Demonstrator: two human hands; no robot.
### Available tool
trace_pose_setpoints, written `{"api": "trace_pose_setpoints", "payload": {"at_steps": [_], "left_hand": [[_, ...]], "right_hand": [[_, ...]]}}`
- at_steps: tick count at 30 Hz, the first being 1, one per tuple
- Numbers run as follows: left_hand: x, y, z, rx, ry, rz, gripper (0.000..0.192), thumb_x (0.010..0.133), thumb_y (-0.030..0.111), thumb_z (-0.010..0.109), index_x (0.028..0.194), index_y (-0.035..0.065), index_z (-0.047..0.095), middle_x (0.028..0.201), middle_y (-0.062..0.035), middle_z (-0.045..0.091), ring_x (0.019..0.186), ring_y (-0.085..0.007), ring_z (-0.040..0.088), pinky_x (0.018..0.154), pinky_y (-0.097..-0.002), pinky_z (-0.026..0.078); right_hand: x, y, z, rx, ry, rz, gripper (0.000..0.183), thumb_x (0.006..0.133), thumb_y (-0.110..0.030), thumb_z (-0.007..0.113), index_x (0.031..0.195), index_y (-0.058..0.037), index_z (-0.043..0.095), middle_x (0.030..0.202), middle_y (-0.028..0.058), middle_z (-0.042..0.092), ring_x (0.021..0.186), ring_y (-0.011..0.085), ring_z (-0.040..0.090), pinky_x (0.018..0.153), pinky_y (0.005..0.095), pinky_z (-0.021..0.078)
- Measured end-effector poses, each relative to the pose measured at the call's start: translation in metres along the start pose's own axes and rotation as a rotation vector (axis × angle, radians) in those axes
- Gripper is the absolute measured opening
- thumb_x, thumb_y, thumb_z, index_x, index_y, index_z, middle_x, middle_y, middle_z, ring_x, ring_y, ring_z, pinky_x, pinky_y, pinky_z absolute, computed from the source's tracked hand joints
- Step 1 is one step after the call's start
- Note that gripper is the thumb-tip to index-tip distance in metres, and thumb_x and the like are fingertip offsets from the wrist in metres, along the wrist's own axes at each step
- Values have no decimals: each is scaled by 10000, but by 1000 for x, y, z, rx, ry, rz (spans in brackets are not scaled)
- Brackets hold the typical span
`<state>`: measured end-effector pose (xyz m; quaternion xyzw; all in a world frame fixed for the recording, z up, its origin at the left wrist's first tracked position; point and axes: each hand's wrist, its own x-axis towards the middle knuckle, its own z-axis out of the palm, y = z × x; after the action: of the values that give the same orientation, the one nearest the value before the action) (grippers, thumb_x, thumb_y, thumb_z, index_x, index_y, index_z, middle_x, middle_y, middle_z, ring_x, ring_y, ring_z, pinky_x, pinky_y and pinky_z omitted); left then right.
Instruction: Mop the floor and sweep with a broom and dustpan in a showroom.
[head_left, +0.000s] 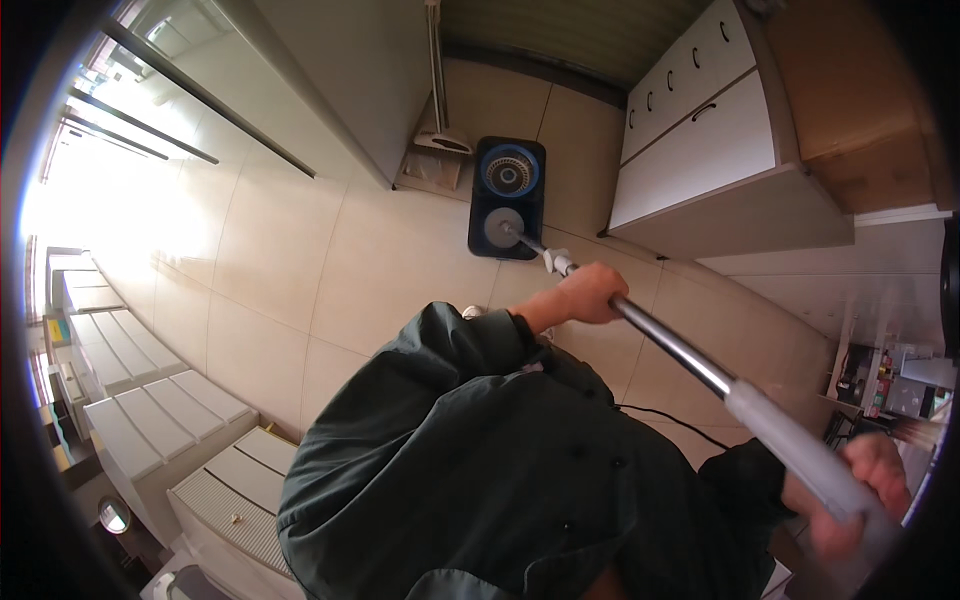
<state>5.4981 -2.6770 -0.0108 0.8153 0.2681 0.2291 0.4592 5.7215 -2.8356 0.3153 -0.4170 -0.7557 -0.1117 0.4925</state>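
Both hands hold a spin mop by its pole, which slants from the lower right down to a bucket on the floor. My left hand is closed around the metal shaft, just above a white plastic clip. Higher up, my right hand, slightly blurred, grips the thick grey-white handle section. The mop's round grey head is in the nearer compartment of the dark mop bucket. In the farther compartment sits a blue-rimmed spinner basket.
A broom and dustpan stand beside the bucket, against a pale panel. To the right is a white drawer cabinet, with a cardboard box behind it. White cabinets line the left. A black cable crosses the tiled floor.
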Motion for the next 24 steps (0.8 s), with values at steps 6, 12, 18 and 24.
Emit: {"api": "trace_pose_setpoints", "payload": {"at_steps": [6,12,18,24], "left_hand": [[29,-82,50,83,399,-153,206,713,217,729,746,78,580,737,-111,603,797,-348,580,679,-438,443],[39,-111,68,223,266,-169,235,652,269,736,681,115,561,724,-76,604,834,-304,596,763,-431,406],[48,-38,60,255,126,-56,238,656,251,741,677,101,557,684,-85,577,734,-315,590,646,-424,443],[52,33,81,318,71,-56,156,679,208,688,697,121,559,696,-56,576,782,-268,588,760,-413,396]], "right_hand": [[-75,18,78,619,24,382,537,761,27,586,1244,-177,470,1227,6,497,908,158,442,789,370,418],[-98,57,75,824,-156,274,547,666,67,577,1143,-196,524,1099,-37,536,714,141,430,631,338,457],[-37,89,13,1392,-440,79,465,507,165,643,860,-136,601,828,-12,520,428,85,318,383,264,302],[-5,146,-15,2145,-822,-259,345,515,162,655,728,-108,637,766,-15,586,421,54,319,384,221,261]]}}
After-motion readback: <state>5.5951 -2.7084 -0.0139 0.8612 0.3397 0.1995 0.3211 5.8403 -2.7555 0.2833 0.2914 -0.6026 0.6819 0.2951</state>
